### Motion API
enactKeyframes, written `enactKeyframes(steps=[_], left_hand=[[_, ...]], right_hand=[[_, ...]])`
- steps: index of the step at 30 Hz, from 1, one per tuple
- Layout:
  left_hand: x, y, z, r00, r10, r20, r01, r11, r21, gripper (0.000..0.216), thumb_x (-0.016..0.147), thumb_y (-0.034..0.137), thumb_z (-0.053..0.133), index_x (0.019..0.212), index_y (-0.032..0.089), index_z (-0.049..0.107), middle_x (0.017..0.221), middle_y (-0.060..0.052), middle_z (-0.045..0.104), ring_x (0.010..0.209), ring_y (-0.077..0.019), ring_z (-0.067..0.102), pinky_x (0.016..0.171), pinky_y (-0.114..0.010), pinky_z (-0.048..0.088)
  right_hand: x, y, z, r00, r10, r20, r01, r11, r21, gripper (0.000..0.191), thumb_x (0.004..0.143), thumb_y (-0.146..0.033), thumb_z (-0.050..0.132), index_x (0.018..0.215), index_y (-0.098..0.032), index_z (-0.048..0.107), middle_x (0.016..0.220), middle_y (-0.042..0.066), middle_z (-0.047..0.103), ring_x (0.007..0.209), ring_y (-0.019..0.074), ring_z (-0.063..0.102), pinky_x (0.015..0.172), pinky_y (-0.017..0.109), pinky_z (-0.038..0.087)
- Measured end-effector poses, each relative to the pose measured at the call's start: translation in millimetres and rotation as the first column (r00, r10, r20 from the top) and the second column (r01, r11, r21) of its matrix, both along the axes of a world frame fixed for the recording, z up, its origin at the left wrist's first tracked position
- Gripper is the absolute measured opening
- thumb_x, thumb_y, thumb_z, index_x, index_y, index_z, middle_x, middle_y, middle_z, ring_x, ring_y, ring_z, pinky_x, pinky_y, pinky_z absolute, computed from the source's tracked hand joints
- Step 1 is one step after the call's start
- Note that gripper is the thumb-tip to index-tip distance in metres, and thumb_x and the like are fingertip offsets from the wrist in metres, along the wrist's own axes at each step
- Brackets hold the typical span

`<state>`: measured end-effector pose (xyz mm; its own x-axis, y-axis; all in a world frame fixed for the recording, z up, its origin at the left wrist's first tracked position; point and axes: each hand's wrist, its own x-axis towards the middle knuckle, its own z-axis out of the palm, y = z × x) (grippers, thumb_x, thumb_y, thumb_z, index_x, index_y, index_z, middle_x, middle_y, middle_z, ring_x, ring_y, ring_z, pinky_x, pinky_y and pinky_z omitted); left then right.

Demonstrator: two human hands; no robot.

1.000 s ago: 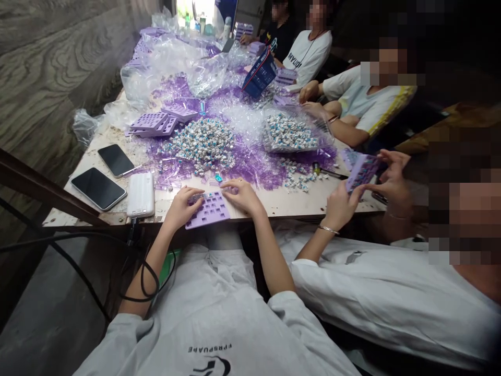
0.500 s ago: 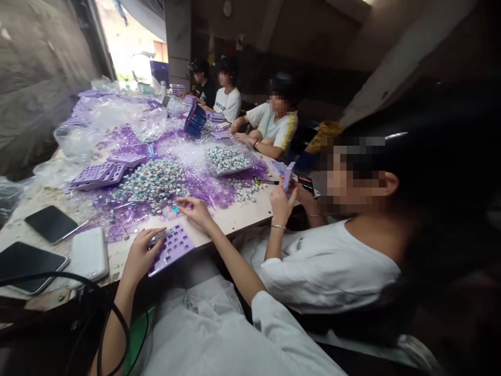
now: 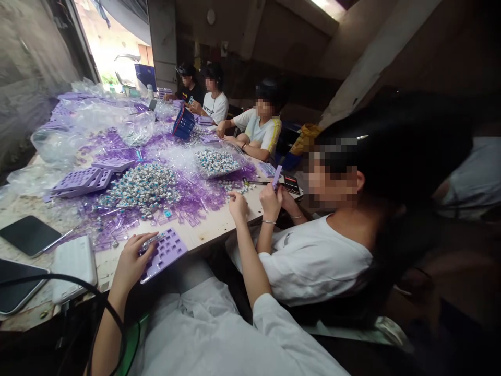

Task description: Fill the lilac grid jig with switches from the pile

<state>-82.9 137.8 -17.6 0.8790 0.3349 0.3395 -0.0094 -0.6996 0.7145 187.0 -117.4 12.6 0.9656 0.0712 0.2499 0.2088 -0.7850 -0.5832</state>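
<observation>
My left hand (image 3: 135, 261) grips the near left side of a light purple tray (image 3: 166, 253) with rows of square holes, at the table's front edge. Small clear, shiny pieces (image 3: 152, 241) lie under its fingers; their kind is too small to tell. My right hand (image 3: 238, 207) is over the front table edge, apart from the tray, its fingers curled and the index bent forward. Whatever it may hold is hidden. Small white pieces (image 3: 229, 185) lie scattered just behind it. A bright blue piece (image 3: 167, 213) rests on clear purple strips behind the tray.
A heap of small white and blue pieces (image 3: 143, 188) stands beside stacked purple trays (image 3: 78, 180). Phones (image 3: 29, 235) and a white power bank (image 3: 74, 266) lie at left, a black cable (image 3: 58, 277) in front. A co-worker's hands (image 3: 272, 201) hold a purple piece close to my right hand.
My right hand has moved right, away from the blue piece and strips, towards the scattered white pieces. My left hand stays on the tray. The view has shifted slightly.
</observation>
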Motion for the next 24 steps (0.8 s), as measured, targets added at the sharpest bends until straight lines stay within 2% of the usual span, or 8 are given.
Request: enactKeyframes(steps=[2,5,8,11,14,18,24], left_hand=[[0,1,-2.0,1.0,0.002,0.012,-0.002,1.0,0.008,0.046,0.09,0.06,0.05,0.116,0.027,0.069,0.116,-0.007,0.069,0.113,-0.0285,0.062,0.104,-0.045,0.045],[2,3,-4.5,0.999,0.027,0.035,-0.028,0.999,0.027,0.048,0.088,0.065,0.051,0.113,0.029,0.071,0.113,-0.007,0.07,0.108,-0.0298,0.064,0.103,-0.048,0.046],[2,4,-4.0,0.999,0.021,0.039,-0.022,1.0,0.021,0.05,0.087,0.067,0.05,0.111,0.029,0.071,0.11,-0.007,0.071,0.106,-0.0297,0.065,0.102,-0.049,0.046],[1,3,-2.8,1.0,0.008,0.018,-0.008,1.0,0.009,0.052,0.088,0.066,0.05,0.113,0.026,0.071,0.114,-0.008,0.071,0.11,-0.0289,0.063,0.102,-0.047,0.047],[1,4,-3.5,1.0,0.021,0.015,-0.021,1.0,0.017,0.053,0.088,0.066,0.049,0.115,0.026,0.071,0.118,-0.008,0.07,0.114,-0.0288,0.061,0.106,-0.048,0.043],[1,5,-6.4,1.0,0.019,0.022,-0.02,1.0,0.025,0.052,0.089,0.066,0.049,0.115,0.027,0.071,0.118,-0.008,0.07,0.113,-0.0287,0.062,0.11,-0.05,0.039],[0,4,-6.9,0.999,0.014,0.03,-0.015,0.999,0.03,0.047,0.091,0.062,0.05,0.115,0.027,0.071,0.117,-0.008,0.07,0.112,-0.0272,0.062,0.109,-0.049,0.04]], right_hand=[[-1,4,2.8,1.0,0.02,0.008,-0.02,0.999,-0.037,0.036,0.093,-0.011,0.042,0.116,-0.017,0.069,0.119,0.011,0.07,0.114,0.0218,0.06,0.102,0.032,0.042],[0,27,7.1,0.996,0.084,0.011,-0.082,0.992,-0.097,0.027,0.095,-0.02,0.052,0.113,-0.023,0.072,0.116,0.007,0.071,0.116,0.0207,0.06,0.102,0.029,0.04],[6,44,9.0,0.997,0.078,-0.007,-0.079,0.987,-0.139,0.028,0.095,-0.018,0.051,0.112,-0.019,0.073,0.111,0.011,0.072,0.112,0.0233,0.062,0.098,0.031,0.042],[13,45,7.0,0.997,0.066,-0.035,-0.071,0.983,-0.17,0.031,0.095,-0.014,0.047,0.114,-0.014,0.071,0.113,0.015,0.071,0.106,0.0235,0.065,0.092,0.029,0.044],[22,42,3.6,0.995,0.084,-0.053,-0.094,0.972,-0.216,0.032,0.094,-0.012,0.048,0.117,-0.015,0.071,0.115,0.014,0.071,0.108,0.0227,0.064,0.091,0.028,0.044],[33,47,3.9,0.991,0.114,-0.076,-0.132,0.949,-0.288,0.027,0.092,-0.013,0.054,0.111,-0.015,0.073,0.114,0.015,0.07,0.113,0.0222,0.061,0.092,0.027,0.043],[40,56,6.1,0.99,0.112,-0.086,-0.135,0.929,-0.345,0.026,0.087,-0.01,0.056,0.106,-0.01,0.073,0.108,0.019,0.071,0.109,0.0238,0.062,0.088,0.028,0.044]])
